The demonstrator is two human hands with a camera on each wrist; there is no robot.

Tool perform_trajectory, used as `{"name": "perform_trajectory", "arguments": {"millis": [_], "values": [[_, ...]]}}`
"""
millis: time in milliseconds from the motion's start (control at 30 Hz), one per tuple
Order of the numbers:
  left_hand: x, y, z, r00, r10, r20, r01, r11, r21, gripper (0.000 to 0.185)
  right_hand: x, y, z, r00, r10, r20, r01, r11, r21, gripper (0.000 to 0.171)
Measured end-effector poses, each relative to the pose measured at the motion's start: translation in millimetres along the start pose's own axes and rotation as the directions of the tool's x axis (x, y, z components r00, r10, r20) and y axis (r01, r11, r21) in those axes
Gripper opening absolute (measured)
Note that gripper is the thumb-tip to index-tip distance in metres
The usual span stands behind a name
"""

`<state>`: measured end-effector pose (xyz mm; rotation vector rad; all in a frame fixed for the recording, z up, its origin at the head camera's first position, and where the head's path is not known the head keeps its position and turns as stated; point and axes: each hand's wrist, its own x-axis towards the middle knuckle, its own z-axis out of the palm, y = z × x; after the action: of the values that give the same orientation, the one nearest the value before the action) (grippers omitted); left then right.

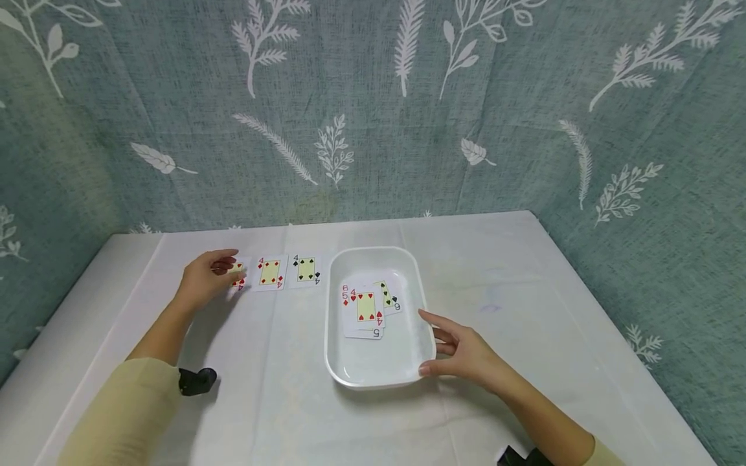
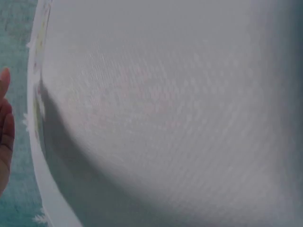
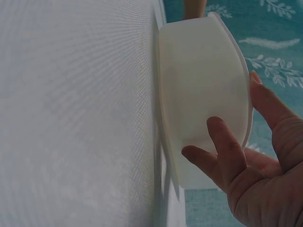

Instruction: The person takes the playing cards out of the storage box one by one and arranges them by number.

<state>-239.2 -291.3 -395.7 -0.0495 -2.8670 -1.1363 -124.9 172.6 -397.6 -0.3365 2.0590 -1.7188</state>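
My left hand (image 1: 204, 277) hangs with loosely bent fingers over a red four (image 1: 237, 275), partly covering that playing card in the head view. Beside it lie a four of diamonds (image 1: 270, 272) and a four of clubs (image 1: 305, 270), in a row. At the right side of a white plastic tray (image 1: 381, 366), my right hand (image 1: 466, 353) grips the rim, its other fingers on the outer wall (image 3: 203, 85). Inside the tray, a four of hearts (image 1: 366, 309) tops a few overlapping cards, one showing black pips (image 1: 389, 298).
A white cloth (image 1: 524, 272) covers the table. Green leaf-patterned fabric (image 1: 373, 129) rises behind it and at both sides. A black wrist device (image 1: 197, 382) sits at the left sleeve (image 1: 128, 408).
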Motion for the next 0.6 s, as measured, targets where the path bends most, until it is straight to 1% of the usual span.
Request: {"name": "perform_trajectory", "arguments": {"millis": [167, 267, 433, 600], "values": [[-2.0, 11.7, 3.3, 1.000, 0.025, -0.010, -0.026, 0.998, -0.053, 0.058, 0, 0, 0, 1.000, 0.014, -0.003, -0.014, 1.000, 0.006, 0.095], [-2.4, 19.6, 7.0, 0.999, 0.050, -0.018, -0.051, 0.997, -0.059, 0.057, 0, -1, -1, 1.000, 0.013, -0.003, -0.013, 1.000, 0.005, 0.095], [-3.5, 30.7, 15.8, 0.993, 0.109, -0.048, -0.112, 0.991, -0.067, 0.053, -1, -1, -1, 1.000, 0.011, -0.004, -0.011, 1.000, 0.011, 0.095], [-5.7, 44.9, 24.3, 0.982, 0.177, -0.064, -0.182, 0.980, -0.084, 0.050, 0, -1, 0, 1.000, 0.005, 0.002, -0.005, 1.000, 0.022, 0.094]]}}
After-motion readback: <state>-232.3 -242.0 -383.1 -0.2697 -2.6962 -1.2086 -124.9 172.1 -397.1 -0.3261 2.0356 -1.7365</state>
